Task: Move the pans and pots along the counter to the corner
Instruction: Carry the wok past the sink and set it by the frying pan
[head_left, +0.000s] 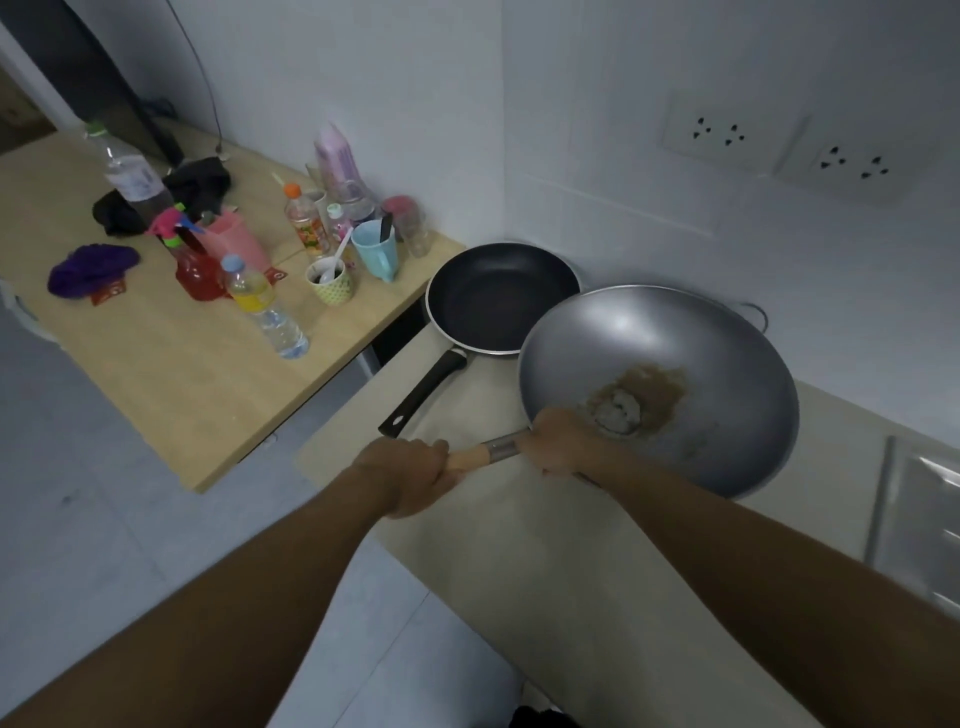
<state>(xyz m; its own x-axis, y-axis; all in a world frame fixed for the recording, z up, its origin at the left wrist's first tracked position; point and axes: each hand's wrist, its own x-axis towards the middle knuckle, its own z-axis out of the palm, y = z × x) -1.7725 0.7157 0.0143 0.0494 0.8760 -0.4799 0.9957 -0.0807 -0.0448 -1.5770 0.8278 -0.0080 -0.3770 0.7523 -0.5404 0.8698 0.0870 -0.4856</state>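
A large grey wok (670, 364) with a brown burnt patch in its bottom sits on the beige counter (545, 561), tilted and overlapping the rim of a black frying pan (501, 296). The frying pan rests in the corner by the wall, its black handle pointing toward me. My left hand (410, 475) is closed around the end of the wok's wooden handle. My right hand (563, 441) grips the metal neck of the same handle, right at the wok's rim.
A wooden table (171, 374) to the left holds several bottles, cups, a pink container and dark cloths. A steel sink edge (919, 509) shows at the right. Two wall sockets (779, 150) sit above the counter.
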